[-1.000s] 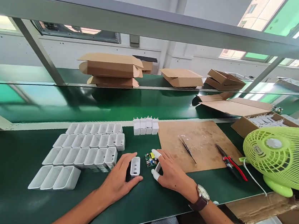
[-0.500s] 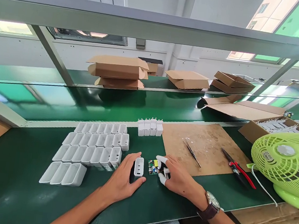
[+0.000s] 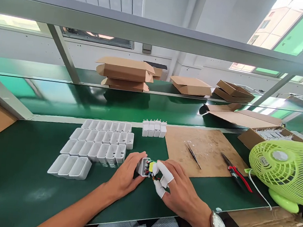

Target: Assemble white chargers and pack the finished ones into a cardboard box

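Note:
Near the front middle of the green bench, my left hand (image 3: 127, 176) grips a white plastic housing (image 3: 142, 166), tilted with its open end facing right. My right hand (image 3: 172, 183), with white finger covers on the thumb and fingers, pinches a small circuit board (image 3: 151, 168) with a yellow part on it. The board's left end is at the mouth of the housing; how far inside it reaches I cannot tell. Rows of white open housings (image 3: 89, 149) stand left of my hands. Several white pieces with prongs (image 3: 154, 129) stand behind them.
A brown board (image 3: 192, 143) lies at the right with tweezers (image 3: 193, 155) and red-handled pliers (image 3: 236, 171) on it. A green fan (image 3: 280, 161) stands at the far right, before a carton (image 3: 249, 137) of white parts. Cardboard boxes (image 3: 126, 68) sit behind.
My right hand has lifted the circuit board and brought it left to the housing. My left hand has tilted the housing so its opening faces right. The camera view has shifted slightly.

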`<state>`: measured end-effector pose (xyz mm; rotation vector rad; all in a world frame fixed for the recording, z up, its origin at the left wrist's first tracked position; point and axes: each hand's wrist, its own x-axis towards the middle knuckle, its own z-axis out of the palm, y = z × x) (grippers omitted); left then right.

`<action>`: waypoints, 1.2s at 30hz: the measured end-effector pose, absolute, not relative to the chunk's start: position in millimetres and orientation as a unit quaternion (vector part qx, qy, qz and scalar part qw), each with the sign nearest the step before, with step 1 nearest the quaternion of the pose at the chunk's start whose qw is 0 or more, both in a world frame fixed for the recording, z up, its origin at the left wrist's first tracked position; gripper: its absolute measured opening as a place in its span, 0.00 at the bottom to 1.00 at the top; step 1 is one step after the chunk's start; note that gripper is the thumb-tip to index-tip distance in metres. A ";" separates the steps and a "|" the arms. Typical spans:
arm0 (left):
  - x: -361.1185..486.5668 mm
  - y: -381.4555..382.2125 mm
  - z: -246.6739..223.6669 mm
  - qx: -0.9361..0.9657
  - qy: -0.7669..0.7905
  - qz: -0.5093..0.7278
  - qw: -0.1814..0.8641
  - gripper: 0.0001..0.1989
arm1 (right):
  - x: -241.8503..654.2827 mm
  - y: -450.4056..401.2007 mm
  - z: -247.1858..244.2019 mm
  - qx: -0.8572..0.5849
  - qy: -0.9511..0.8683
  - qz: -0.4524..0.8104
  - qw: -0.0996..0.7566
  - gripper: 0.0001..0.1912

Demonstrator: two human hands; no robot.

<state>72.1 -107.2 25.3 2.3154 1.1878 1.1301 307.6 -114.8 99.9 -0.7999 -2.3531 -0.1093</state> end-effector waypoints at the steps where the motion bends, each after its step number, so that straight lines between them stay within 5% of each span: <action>1: 71.3 -106.8 24.9 0.810 0.411 0.391 0.147 0.32 | 306.9 -115.5 100.8 -0.303 -0.896 -0.047 0.320 0.32; 36: 69.9 -104.7 22.6 0.827 0.393 0.382 0.128 0.35 | 300.0 -111.4 102.3 -0.283 -0.920 -0.120 0.244 0.13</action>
